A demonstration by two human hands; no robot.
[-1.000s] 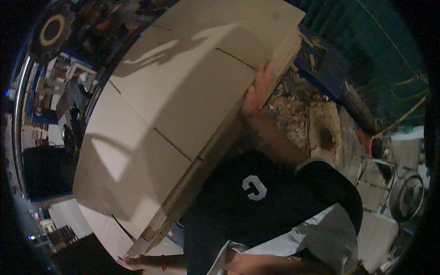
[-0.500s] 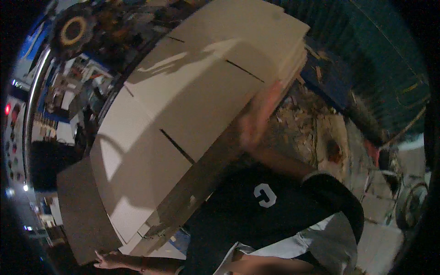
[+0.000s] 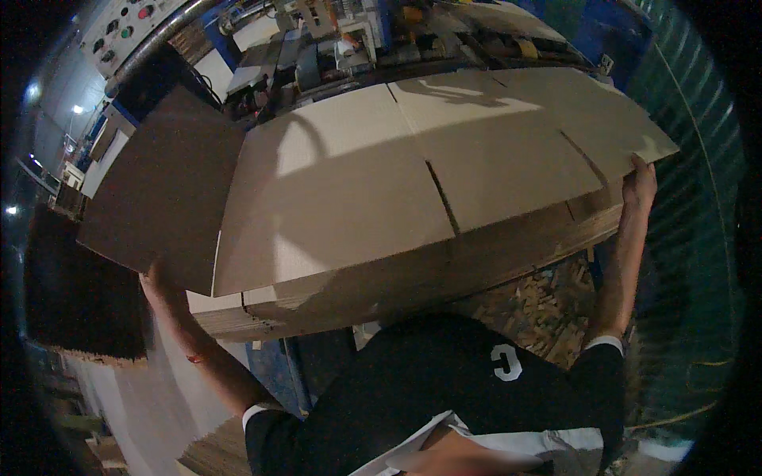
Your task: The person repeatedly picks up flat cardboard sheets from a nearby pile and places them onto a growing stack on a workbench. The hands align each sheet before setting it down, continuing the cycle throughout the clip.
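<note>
A large pale cardboard sheet (image 3: 349, 182) with dark slots cut in it lies across the top of a stack of cardboard sheets (image 3: 333, 317). At its left end is a dark, shaded cardboard panel (image 3: 163, 190); whether it is one piece with the pale sheet I cannot tell. My left hand (image 3: 160, 292) grips the lower edge of this panel, its fingers mostly hidden behind it. At the far right, my right hand (image 3: 641, 184) is closed on the corner of the pale sheet, which stands a little apart from the stack there.
Behind the stack stands a machine (image 3: 341, 55) with rollers and blue parts. A control panel (image 3: 131, 28) with buttons is at the upper left. Dark stacked cardboard (image 3: 83, 293) stands at the left, a green corrugated wall (image 3: 698, 238) at the right. Cardboard scraps (image 3: 540, 305) litter the floor.
My view has swung round, so the stack now lies across in front of me. My right hand, blurred by the near edge before, now holds the sheet's right corner. My left hand remains at the dark panel.
</note>
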